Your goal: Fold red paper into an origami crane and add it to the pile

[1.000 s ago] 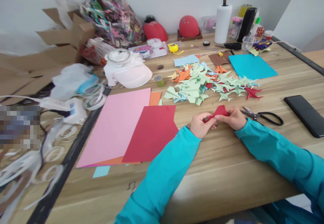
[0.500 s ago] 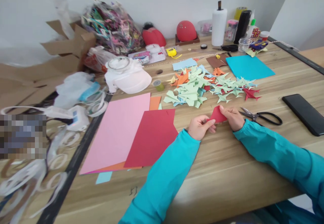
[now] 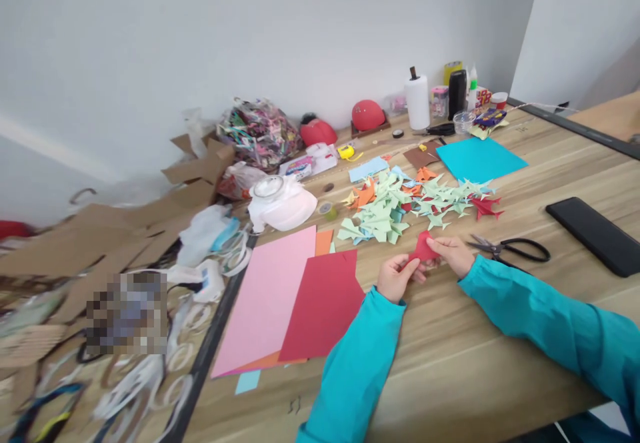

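Observation:
A small folded piece of red paper is held above the wooden table between both hands. My left hand pinches its lower left side, with thumb and fingers closed on it. My right hand grips the upper right edge, its fingertips partly hidden. Just beyond lies a heap of folded paper figures, mostly pale green, with orange, blue and red ones among them. To the right of my right hand rest black-handled scissors, blades partly open. A large red sheet lies left of my left hand.
Beneath the red sheet are pink paper and orange paper. A black phone lies at the right, a turquoise sheet farther back. Cardboard, bags and loose white straps crowd the left; bottles and a white roll stand at the back.
The camera view has tilted up and turned left, so more wall and cardboard show. Both hands still hold the red paper, which looks slightly turned and smaller in outline.

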A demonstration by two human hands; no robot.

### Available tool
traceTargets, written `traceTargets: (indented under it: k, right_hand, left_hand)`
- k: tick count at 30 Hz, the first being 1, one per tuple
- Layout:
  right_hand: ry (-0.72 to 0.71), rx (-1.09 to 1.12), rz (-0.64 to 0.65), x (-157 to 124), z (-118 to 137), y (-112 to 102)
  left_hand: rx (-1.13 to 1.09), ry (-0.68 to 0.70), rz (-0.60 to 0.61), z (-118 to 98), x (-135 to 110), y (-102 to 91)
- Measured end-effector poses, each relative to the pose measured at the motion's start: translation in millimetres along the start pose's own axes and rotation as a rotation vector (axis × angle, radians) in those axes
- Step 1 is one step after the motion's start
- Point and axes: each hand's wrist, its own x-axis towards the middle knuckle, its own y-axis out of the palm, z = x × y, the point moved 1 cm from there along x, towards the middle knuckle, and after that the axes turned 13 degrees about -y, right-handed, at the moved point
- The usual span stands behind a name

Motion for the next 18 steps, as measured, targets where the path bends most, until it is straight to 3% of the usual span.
traceTargets:
  k: [4, 11, 18]
  right_hand:
    - [-0.008, -0.004, -0.010, 0, -1, -1]
    - [-0.085, -0.137, 0.112, -3, -9, -2]
    - [-0.164, -0.089, 0.007, -5, -2, 8]
  left_hand:
    - [-0.012, -0.005, -0.013, 2, 1, 0.9]
    - [-0.004, 0.008, 0.020, 3, 2, 1.6]
    - [-0.074, -0.001, 0.042, 6, 7, -0.4]
